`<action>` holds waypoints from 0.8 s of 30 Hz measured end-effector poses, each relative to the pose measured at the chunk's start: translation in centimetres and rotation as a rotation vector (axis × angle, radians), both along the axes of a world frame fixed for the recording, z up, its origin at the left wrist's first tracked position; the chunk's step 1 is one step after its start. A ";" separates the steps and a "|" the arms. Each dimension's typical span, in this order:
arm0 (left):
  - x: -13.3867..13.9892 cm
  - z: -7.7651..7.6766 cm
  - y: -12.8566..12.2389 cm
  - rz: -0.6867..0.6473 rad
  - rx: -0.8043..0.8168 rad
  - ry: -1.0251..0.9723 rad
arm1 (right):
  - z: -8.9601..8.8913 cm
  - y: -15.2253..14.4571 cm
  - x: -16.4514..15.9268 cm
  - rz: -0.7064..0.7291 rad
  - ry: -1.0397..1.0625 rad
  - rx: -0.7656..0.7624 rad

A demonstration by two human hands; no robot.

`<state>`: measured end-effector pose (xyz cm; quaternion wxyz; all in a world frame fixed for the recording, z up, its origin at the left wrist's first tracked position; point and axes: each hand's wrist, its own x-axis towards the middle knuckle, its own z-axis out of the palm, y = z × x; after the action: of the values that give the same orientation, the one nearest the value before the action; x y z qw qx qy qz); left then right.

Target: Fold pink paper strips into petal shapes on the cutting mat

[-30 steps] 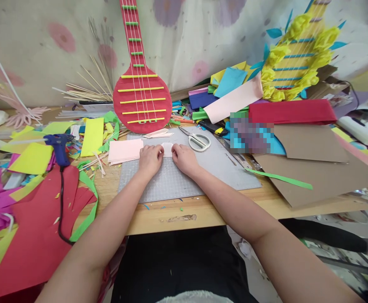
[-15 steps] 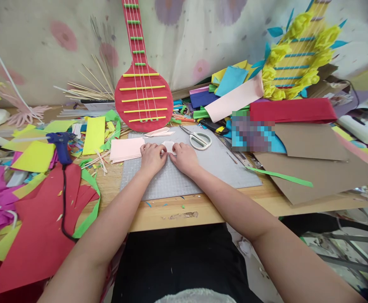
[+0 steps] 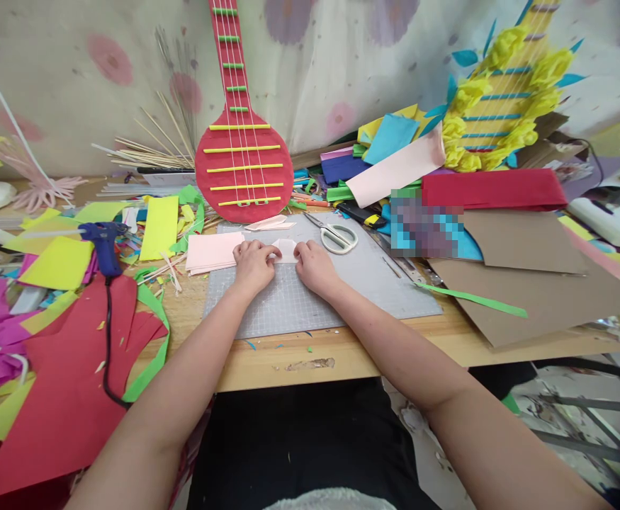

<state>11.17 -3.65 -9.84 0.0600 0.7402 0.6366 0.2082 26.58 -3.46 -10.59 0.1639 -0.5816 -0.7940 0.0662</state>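
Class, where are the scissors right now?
In the head view, the scissors lie near the far edge of the grey cutting mat, just beyond the person's right hand.

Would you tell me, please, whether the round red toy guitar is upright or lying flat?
Upright: the round red toy guitar stands behind the grey gridded mat, its neck rising before the pale flowered curtain.

Slip [image 3: 287, 250]: paper, matt, smooth. Mat [image 3: 272, 304]: plastic-looking, matt. Scissors [image 3: 331, 231]: metal blades [image 3: 314, 222], smooth plastic-looking handles [image 3: 356, 239]. Table [image 3: 251, 375]: smooth wood, one rough patch [image 3: 310, 364] at front edge. Glue gun [image 3: 106, 253]: smooth plastic. Board [image 3: 543, 304]: matt cardboard.
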 end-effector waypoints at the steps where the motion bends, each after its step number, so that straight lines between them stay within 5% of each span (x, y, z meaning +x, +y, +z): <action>1: 0.0 0.0 0.0 0.003 -0.010 -0.002 | 0.0 0.0 0.0 -0.001 0.007 -0.001; 10: 0.1 0.1 -0.3 0.070 0.094 0.008 | 0.1 -0.2 0.2 -0.094 0.195 0.012; 16: -1.0 0.5 1.7 0.024 0.045 -0.274 | 0.1 0.5 1.4 -0.166 0.561 -0.094; 24: -0.1 3.1 6.1 0.017 -0.385 -0.148 | 0.2 0.5 2.0 -0.143 0.667 -0.098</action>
<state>11.06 2.41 -6.76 0.2454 0.6922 0.6647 0.1370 28.55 -2.93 -10.39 0.3907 -0.5892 -0.6499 0.2790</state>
